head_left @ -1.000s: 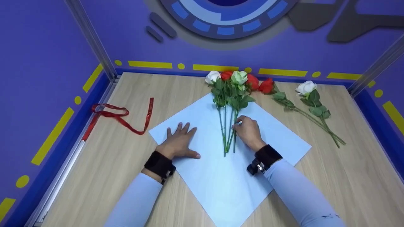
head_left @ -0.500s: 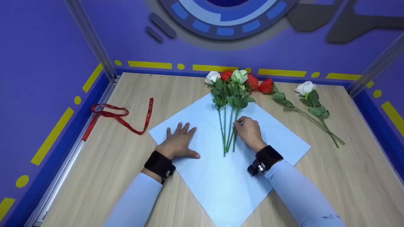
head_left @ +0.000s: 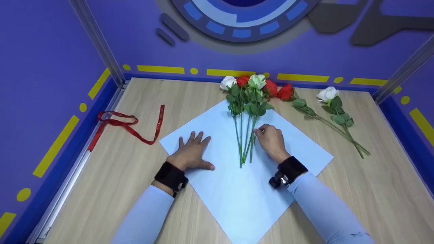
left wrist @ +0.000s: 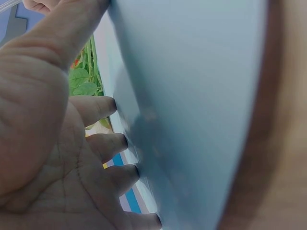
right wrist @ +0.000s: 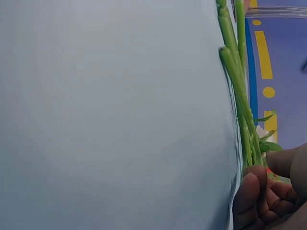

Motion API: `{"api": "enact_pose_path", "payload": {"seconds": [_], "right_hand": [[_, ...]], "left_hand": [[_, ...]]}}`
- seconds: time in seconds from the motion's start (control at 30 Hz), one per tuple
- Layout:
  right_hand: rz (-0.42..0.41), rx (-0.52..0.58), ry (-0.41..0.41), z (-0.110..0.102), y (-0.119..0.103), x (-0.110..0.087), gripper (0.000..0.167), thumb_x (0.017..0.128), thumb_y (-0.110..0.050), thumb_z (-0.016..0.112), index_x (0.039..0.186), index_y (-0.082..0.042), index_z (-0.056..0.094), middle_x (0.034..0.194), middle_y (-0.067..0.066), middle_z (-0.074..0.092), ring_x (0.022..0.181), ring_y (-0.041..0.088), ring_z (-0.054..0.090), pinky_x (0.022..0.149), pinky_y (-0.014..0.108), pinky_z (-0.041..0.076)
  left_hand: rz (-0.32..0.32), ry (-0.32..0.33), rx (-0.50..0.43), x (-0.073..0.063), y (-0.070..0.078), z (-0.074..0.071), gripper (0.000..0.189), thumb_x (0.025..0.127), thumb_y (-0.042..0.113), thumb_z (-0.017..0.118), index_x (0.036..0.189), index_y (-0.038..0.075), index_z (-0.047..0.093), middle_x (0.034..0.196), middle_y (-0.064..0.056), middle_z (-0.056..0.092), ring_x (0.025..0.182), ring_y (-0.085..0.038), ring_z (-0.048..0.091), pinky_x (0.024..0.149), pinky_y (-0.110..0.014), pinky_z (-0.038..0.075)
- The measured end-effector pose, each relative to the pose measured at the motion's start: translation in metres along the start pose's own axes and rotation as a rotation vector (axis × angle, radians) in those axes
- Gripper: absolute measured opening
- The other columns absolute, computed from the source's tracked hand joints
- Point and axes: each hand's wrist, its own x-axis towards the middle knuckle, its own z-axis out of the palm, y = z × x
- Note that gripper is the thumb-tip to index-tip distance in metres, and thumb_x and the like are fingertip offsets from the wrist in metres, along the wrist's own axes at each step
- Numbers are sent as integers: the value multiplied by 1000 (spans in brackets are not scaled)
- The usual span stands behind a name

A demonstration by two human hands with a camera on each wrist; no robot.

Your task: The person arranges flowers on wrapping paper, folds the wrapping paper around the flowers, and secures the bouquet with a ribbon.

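My left hand (head_left: 191, 152) rests on the pale blue sheet of paper (head_left: 230, 203) with its fingers spread; the left wrist view shows the fingertips touching the sheet. Several artificial roses lie together on the paper's far corner, among them a white rose (head_left: 228, 83), a pale green rose (head_left: 257, 81) and a red rose (head_left: 270, 87). Their green stems (head_left: 245, 144) point toward me and cross near the cut ends. My right hand (head_left: 271, 140), fingers curled, is at the rightmost stem. In the right wrist view, thumb and fingertips are close about the stems (right wrist: 240, 86); whether they still pinch one is unclear.
A red ribbon (head_left: 127, 125) lies loosely looped on the left of the wooden table (head_left: 135, 189). To the right lie a separate red rose (head_left: 285, 92) and white rose (head_left: 328, 95), stems crossed. Blue panels (head_left: 203, 57) stand behind and at both sides.
My right hand has shifted slightly to the right, its fingertips now at the right side of the rightmost stem. The roses and my left hand stay in place.
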Motion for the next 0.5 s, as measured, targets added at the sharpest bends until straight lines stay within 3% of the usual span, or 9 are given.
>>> {"api": "enact_pose_path", "payload": {"seconds": [0.27,0.5], "right_hand": [[-26,-55,25,-14,13,-4,24,104,-22,65,102,-2,78,93,15,77,87,34,72,81,49,55],[-74,-125,76,-31,30,-8,21,102,-18,65,96,-2,78,95,18,78,89,36,73,80,51,56]], "left_hand": [[-6,-5,1,0,-2,1,114,82,63,84,169,16,27,176,-17,14,163,-43,4,123,-76,4],[7,-15,4,1,-2,1,114,82,64,83,169,16,27,176,-18,14,163,-44,4,122,-78,4]]}}
